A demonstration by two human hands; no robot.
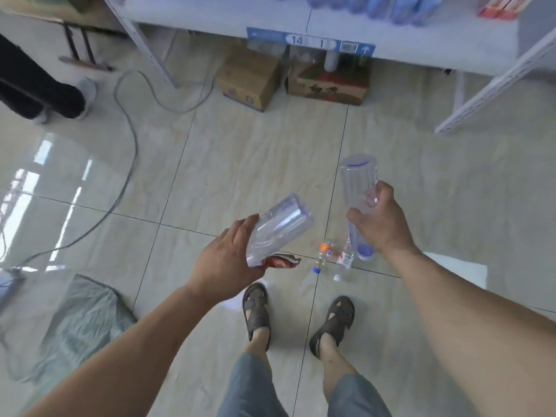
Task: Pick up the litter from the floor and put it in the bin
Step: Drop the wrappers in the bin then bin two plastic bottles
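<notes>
My left hand (pixel 227 260) grips a clear plastic bottle (pixel 278 227), tilted with its base up and to the right, together with a red and white wrapper (pixel 281 262). My right hand (pixel 380 219) is closed on a second clear bottle (pixel 358 182), base upward, its blue cap (pixel 365 252) pointing down. On the floor just ahead of my sandalled feet lie an orange-labelled bottle (pixel 323 254) with a blue cap and a small clear bottle (pixel 344 261) with a red and white label. No bin is in view.
A white metal shelf (pixel 331 22) runs along the top, with two cardboard boxes (pixel 249 78) beneath it. A grey cable (pixel 129 139) snakes over the tiles at left. A grey bag (pixel 87 317) lies at lower left. Another person's dark-clad legs (pixel 36 88) stand at far left.
</notes>
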